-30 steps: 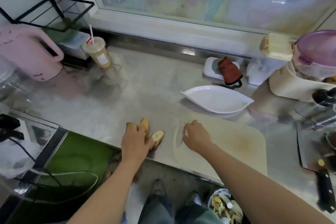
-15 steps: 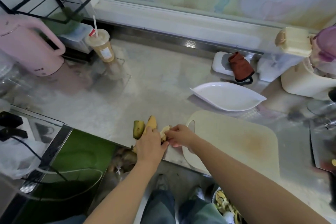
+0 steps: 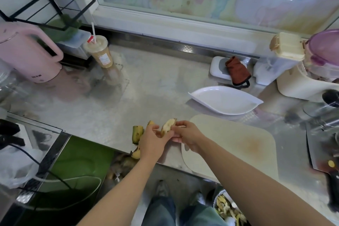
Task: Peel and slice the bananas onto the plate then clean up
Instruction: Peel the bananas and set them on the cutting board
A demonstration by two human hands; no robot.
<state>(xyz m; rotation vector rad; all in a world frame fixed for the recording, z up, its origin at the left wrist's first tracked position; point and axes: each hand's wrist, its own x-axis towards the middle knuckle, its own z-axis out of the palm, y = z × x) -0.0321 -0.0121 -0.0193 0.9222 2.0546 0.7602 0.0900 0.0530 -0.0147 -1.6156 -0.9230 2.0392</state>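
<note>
Steel bench runs across the frame under a frosted, patterned window. Far left, a pink kettle stands beneath a black wire rack, and just right of it is a lidded drink cup with a straw. At lower left, a green basin sits below the bench edge.

Centre frame, near the front edge, a loose piece of peel lies just beside the left grip. That grip is curled round the lower part of the banana, pale flesh showing at the top, held just above the bench. The right grip meets it from the right, fingers pinched on its upper side. Peel or flesh, I can't tell.

Just right of both lies the pale cutting board, overhanging the front edge. Beyond it, right of centre, sits the white plate, with a rust-red cloth on a white box behind. At the right edge there's a purple-lidded container and a blurred cleaver. At the bottom right, a bin of peels stands by the feet.
</note>
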